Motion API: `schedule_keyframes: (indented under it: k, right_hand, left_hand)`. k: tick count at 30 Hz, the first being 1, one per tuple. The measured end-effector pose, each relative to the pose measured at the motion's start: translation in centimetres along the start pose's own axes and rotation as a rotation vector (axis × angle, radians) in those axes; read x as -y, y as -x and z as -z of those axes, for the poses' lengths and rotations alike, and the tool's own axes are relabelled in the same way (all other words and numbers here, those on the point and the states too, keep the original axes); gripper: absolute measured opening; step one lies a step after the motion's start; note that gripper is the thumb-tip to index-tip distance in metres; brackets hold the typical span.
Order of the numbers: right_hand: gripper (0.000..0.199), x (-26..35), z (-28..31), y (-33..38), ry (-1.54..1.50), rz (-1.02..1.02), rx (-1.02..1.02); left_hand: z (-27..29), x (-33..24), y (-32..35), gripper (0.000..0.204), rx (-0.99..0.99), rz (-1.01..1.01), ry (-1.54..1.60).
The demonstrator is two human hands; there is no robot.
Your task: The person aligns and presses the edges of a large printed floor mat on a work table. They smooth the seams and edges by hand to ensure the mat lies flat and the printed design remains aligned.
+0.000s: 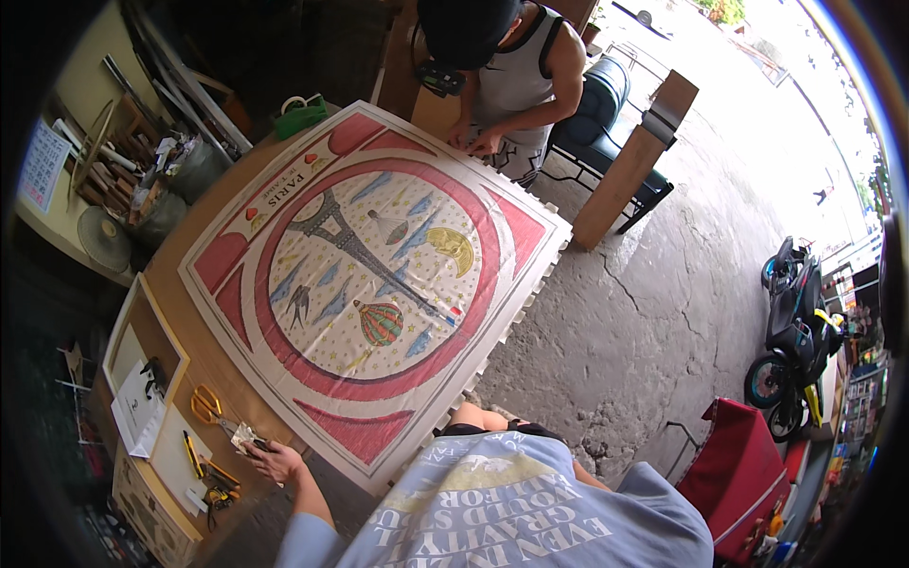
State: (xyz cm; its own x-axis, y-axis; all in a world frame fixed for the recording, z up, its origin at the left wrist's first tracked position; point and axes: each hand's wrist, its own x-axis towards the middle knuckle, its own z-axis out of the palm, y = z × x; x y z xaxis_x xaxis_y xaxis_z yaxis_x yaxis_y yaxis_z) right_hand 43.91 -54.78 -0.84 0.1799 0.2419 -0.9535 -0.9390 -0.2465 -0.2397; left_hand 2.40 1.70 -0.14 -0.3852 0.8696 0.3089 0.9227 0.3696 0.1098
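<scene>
My left hand (275,462) is at the near left corner of the table, its fingers curled at a small crumpled packet (246,438), pale with dark parts. What exactly lies between the fingers is hard to make out. Right beside the packet lie scissors (205,405) with orange-yellow handles. A large printed cloth (327,379) with a red-edged circle, a tower, balloons and a moon spreads over the table. Along its right edge runs a row of small tabs (502,336). My right hand is out of sight; only part of that arm shows beside my shirt.
Across the table a person (511,85) has both hands at the cloth's far edge. Left of the cloth are a yellow cutter (192,454), a pale wooden frame (178,352) and a green tape dispenser (300,116). A wooden plank (620,185) leans on a dark bench.
</scene>
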Motion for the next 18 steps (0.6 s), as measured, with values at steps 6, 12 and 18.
schedule_keyframes:
  k: [6, 12, 18]
  right_hand:
    - [0.056, 0.1, -0.3, 0.0, 0.012, 0.001, 0.001]
    - [0.055, -0.1, -0.2, -0.8, 0.010, -0.003, 0.007]
    - [0.055, 0.2, 0.2, -1.1, 0.006, 0.002, 0.003]
  left_hand:
    - [0.0, 0.0, -0.3, 0.067, 0.013, -0.007, 0.002]
    - [-0.2, -0.3, 0.3, 0.067, -0.018, -0.027, 0.003]
    - [-1.2, -1.0, 0.0, 0.067, -0.050, -0.018, -0.003]
